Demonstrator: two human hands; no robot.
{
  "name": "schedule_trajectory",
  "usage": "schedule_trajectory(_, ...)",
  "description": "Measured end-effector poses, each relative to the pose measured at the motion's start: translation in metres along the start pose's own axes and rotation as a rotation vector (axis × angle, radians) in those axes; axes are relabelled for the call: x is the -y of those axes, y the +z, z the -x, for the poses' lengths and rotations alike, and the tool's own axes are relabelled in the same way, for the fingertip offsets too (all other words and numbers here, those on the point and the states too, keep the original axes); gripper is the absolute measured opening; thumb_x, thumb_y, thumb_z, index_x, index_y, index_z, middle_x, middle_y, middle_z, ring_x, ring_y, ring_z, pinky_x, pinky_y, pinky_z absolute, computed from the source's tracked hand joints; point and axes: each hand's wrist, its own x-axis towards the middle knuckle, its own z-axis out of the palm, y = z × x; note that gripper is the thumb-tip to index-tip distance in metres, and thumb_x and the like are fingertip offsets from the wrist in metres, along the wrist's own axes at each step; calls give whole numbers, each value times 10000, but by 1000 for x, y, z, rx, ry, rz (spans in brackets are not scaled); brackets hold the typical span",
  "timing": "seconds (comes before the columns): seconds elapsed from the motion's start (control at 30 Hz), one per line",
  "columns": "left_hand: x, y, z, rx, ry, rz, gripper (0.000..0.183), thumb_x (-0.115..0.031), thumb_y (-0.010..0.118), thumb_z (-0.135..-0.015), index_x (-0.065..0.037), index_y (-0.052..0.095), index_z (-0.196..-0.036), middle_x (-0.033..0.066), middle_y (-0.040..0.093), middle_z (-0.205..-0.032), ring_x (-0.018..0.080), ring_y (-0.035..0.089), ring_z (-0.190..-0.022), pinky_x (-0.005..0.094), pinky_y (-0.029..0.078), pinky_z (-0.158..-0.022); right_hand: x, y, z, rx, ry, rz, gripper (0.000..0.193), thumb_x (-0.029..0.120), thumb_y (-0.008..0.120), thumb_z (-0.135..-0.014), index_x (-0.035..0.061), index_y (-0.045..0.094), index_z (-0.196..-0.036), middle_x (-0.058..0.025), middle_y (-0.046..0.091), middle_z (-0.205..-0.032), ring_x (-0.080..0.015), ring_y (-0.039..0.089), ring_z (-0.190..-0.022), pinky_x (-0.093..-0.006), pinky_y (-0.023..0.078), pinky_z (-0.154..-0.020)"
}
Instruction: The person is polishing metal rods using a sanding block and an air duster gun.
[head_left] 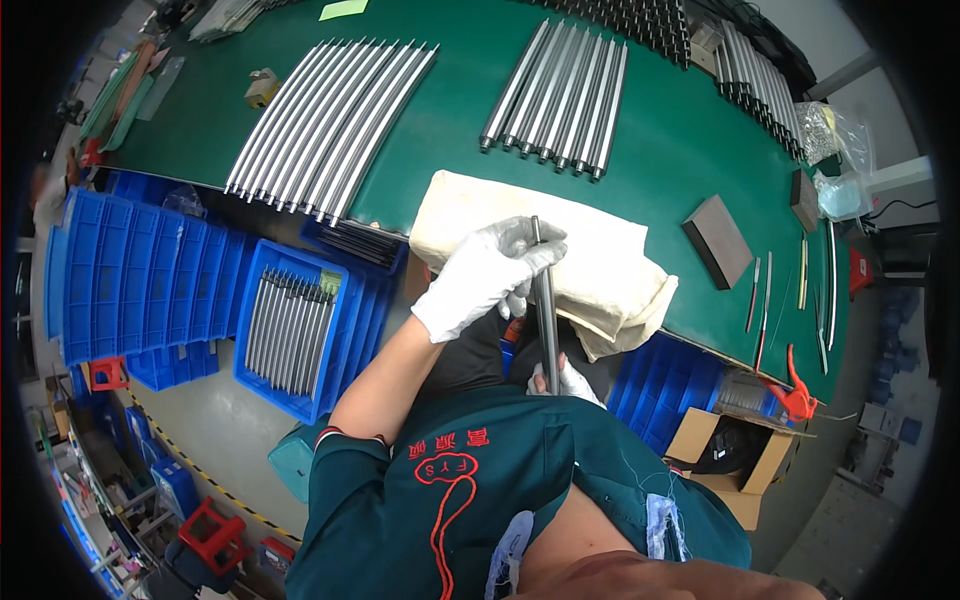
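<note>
A slim grey metal shaft (pixel 546 318) stands steeply tilted in front of my chest, its thinner tip pointing at the table. My left hand (pixel 485 275), in a white glove, pinches it near the top with thumb and fingers. Lower down, my right hand (pixel 572 382), also gloved with some fingertips bare, is closed around the shaft's near end and partly hidden. Beneath the upper end of the shaft, a cream cloth (pixel 590 235) lies folded over the table's front edge. Beyond it, shiny metal shafts lie in a left row (pixel 330 130) and a middle row (pixel 560 100).
The green table (pixel 430 130) carries dark blocks (pixel 718 240), thin files (pixel 765 300) and more shafts (pixel 755 85) at the right. Orange-handled pliers (pixel 797 390) sit at its right front corner. A blue crate (pixel 243 345) of shafts stands left, a cardboard box (pixel 690 436) lower right.
</note>
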Motion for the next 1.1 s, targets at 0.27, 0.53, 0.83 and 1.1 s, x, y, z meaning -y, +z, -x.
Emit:
schedule_trajectory(0.27, 10, 2, -1, -213, 94, -102, 438, -208, 644, -795, -4, 509, -1159, 2, 523, -582, 48, 458, -368, 162, 376, -333, 8, 17, 1, 285, 8, -232, 449, 499, 560, -791, 58, 536, -868, -16, 475, -655, -105, 438, -576, -230, 369, -513)
schedule_trajectory(0.53, 5, 1, -2, -55, 3, -20, 362, -234, 637, -801, 17, 564, -1051, 8, 535, -616, 52, 490, -390, 160, 391, -342, -1, 0, -2, 43, -2, -164, 445, 491, 571, -780, 63, 549, -900, -27, 506, -672, -105, 448, -586, -235, 391, -531)
schedule_trajectory(0.83, 4, 2, -1, -52, 15, -48, 359, -249, 643, -794, 17, 565, -1022, 10, 526, -616, 53, 486, -388, 162, 390, -339, 0, 5, -5, 144, -74, -158, 495, 547, 497, -801, 58, 548, -860, -46, 515, -682, -122, 479, -592, -252, 408, -537)
schedule_trajectory(1.1, 4, 2, -2, -44, 18, -75, 371, -260, 640, -796, 21, 561, -1023, 18, 530, -616, 58, 494, -392, 163, 390, -337, 1, 10, -6, 171, -44, -98, 493, 555, 491, -801, 66, 536, -832, -53, 489, -637, -128, 468, -576, -247, 391, -519)
